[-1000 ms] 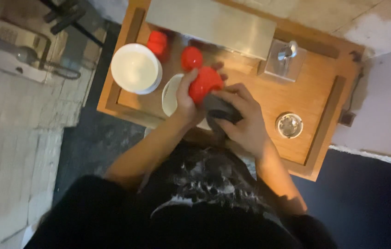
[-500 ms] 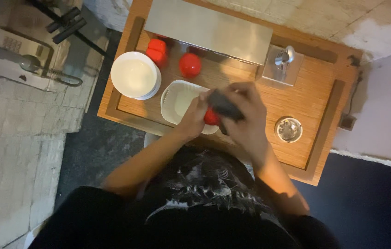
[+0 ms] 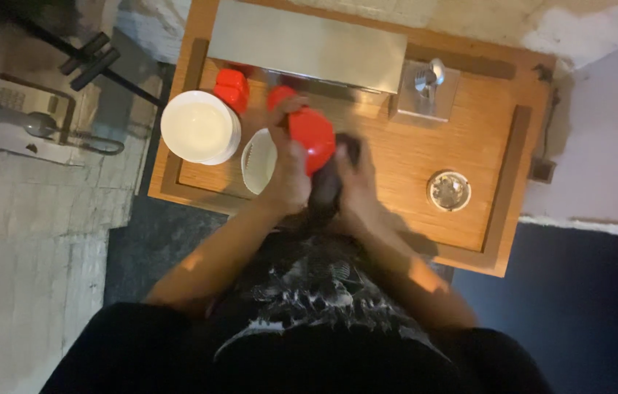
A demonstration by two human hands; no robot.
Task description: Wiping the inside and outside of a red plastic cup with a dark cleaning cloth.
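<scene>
1. White plates point(image 3: 199, 128): stacked nr counter's point(image 3: 411, 157) left edge.
2. Left hand point(image 3: 288, 175): closed round red bowl point(image 3: 311, 137), mid-counter; best kept tilted, gripped firm.
3. Right hand point(image 3: 356, 186): curled on dark sponge point(image 3: 327, 191), pressed to bowl; blurred.

Only one view, from high on the head, looking straight down at the wooden sink top point(image 3: 426, 157), fairly near.

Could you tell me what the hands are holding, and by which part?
Left hand grips the red cup by its side; right hand holds a dark object, grip unclear.
</scene>
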